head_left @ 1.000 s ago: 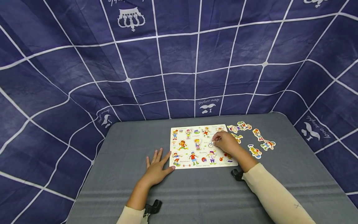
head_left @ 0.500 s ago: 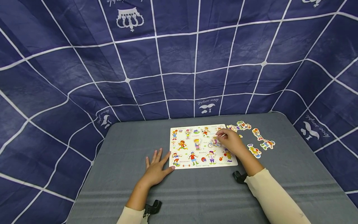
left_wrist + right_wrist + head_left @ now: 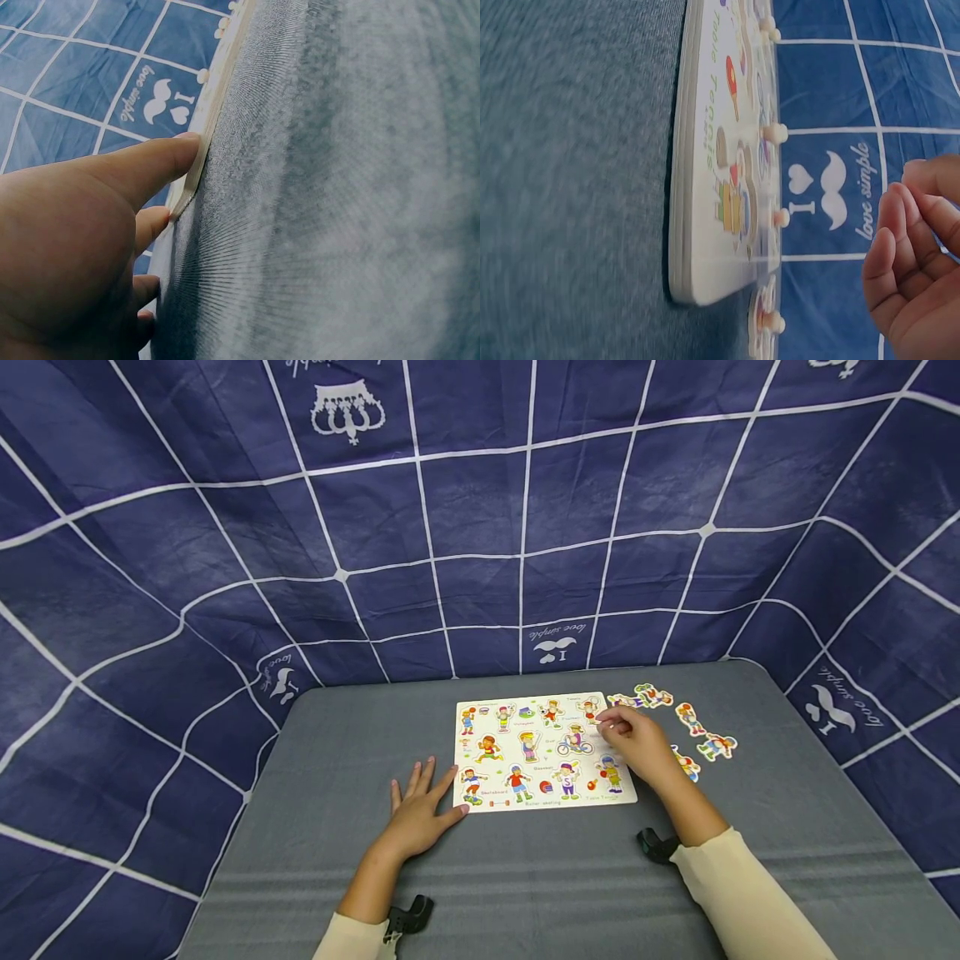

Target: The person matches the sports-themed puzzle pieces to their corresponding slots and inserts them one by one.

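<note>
A pale wooden picture board (image 3: 626, 789) with knobbed figures of children at sports lies on the table. My left hand (image 3: 416, 818) is spread flat at its lower left corner; in the left wrist view the thumb (image 3: 169, 159) presses on the board's edge. My right hand (image 3: 637, 743) hovers over the right edge with fingers curled and thumb against the index finger, no piece showing between them. Close by its fingertips is a tennis player piece (image 3: 589, 709), and below left a cyclist piece (image 3: 575, 740). In the right wrist view, wooden knobs (image 3: 776, 133) rise off the board.
Several loose figure pieces (image 3: 717, 746) lie on the grey table cloth (image 3: 360, 718) right of the board, some partly hidden by my right hand. A blue curtain (image 3: 480, 510) with white grid lines walls in the back and sides.
My right hand has left the cyclist piece and moved up and right, uncovering the cyclist, table tennis and tennis figures. My left hand stays at the corner.
</note>
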The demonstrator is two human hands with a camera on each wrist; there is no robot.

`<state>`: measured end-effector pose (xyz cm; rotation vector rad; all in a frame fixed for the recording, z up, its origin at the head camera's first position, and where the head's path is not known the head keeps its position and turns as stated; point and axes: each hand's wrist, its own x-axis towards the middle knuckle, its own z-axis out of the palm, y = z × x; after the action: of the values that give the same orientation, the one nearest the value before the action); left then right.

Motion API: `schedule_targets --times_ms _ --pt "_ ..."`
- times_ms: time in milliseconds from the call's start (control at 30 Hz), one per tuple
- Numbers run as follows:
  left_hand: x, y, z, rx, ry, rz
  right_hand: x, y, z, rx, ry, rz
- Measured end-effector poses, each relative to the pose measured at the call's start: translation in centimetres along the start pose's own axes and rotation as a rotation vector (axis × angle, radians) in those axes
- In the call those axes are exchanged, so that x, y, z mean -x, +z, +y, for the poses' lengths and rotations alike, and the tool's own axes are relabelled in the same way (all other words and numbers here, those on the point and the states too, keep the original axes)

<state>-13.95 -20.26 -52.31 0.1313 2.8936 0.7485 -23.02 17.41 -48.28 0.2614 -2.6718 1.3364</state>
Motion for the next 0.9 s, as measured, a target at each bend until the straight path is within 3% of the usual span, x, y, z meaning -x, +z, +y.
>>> schedule_targets --times_ms 633,900 --pt "-0.1 0.0 -0.1 -0.003 0.003 -0.007 1.5 -2.4 2.2 -0.107 -0.02 0.13" --pt "0.0 0.0 0.0 0.003 0.001 -0.008 2.3 -3.7 3.0 -0.028 0.021 0.125"
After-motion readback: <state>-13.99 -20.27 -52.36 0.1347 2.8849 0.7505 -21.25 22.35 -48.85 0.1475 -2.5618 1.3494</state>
